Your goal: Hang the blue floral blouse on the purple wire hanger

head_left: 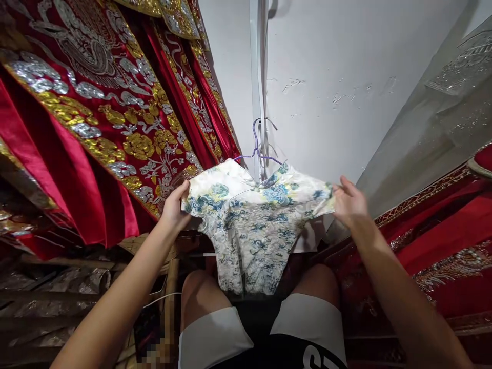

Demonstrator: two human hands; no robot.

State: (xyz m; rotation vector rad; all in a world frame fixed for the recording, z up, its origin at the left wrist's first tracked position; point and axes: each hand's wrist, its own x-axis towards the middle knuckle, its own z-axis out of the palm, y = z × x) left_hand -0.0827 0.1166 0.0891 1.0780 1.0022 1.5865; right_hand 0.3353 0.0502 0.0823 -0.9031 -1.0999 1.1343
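A small white dress with blue and yellow flower print point(251, 225) hangs on a purple wire hanger point(257, 146) hooked at the white wall. My left hand point(175, 207) pinches the dress's left sleeve edge, thumb on top. My right hand point(349, 204) grips the right sleeve edge, fingers partly spread behind the cloth. The two hands hold the sleeves out sideways. The dress's hem drops between my knees point(200, 292).
Red garments with gold and silver embroidery point(115, 118) hang close on the left. More red embroidered cloth point(442, 241) lies at the right under a grey plastic cover point(434, 123). A white pipe point(258, 66) runs up the wall. Wooden pieces point(169, 297) stand at the lower left.
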